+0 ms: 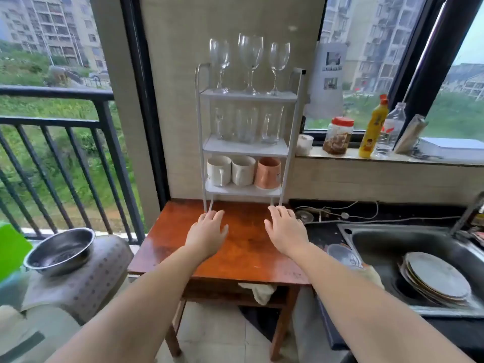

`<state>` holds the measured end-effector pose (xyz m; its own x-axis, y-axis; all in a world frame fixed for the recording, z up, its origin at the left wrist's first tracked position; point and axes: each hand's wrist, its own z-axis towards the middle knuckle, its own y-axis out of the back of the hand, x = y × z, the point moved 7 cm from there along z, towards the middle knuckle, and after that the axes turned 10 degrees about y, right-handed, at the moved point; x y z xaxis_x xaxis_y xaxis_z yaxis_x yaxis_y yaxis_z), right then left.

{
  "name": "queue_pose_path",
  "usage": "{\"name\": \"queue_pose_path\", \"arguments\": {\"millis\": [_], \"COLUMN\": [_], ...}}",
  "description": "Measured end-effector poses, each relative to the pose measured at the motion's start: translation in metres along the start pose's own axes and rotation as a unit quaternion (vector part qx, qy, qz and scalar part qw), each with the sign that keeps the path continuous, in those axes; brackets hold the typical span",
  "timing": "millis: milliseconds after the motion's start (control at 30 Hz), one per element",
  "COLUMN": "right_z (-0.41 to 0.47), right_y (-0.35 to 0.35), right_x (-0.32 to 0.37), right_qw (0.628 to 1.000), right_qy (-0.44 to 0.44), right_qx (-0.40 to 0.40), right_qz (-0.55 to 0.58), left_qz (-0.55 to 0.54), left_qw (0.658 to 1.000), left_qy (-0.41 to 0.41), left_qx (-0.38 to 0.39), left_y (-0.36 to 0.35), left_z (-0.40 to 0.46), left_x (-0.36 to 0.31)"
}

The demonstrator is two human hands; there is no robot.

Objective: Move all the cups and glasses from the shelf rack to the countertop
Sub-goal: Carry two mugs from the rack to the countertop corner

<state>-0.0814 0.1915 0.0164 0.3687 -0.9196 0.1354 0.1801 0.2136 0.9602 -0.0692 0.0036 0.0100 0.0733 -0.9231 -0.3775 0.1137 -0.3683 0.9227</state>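
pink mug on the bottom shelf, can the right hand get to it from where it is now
Probably yes. The right hand lies open on the wooden table, just below the rack. The pink mug sits at the right end of the bottom shelf, whose front is open, with nothing between them.

White three-tier shelf rack [286, 163] upright at back of brown wooden worktop [243, 247], against wall. Top tier: three clear stemmed wine glasses [250, 61] upright in a row, middle one tallest. Middle tier: three clear tumblers [246, 124] side by side, upright or inverted unclear through blur. Bottom tier: two white mugs [231, 170] on left, one pinkish-orange mug [267, 172] on right, all close together. All nine on rack.
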Motion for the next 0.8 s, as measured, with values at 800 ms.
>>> {"name": "queue_pose_path", "arguments": {"millis": [800], "right_z": [0.207], "right_y": [-0.082], "right_x": [-0.109], "right_qw": [0.829], "right_qy": [-0.282], "right_qx": [-0.163], "right_qz": [0.454], "left_qz": [-0.412], "left_qw": [0.89], "left_qy": [0.175], "left_qx": [0.084], "left_y": [-0.08], "left_z": [0.249], "left_x": [-0.039]}}
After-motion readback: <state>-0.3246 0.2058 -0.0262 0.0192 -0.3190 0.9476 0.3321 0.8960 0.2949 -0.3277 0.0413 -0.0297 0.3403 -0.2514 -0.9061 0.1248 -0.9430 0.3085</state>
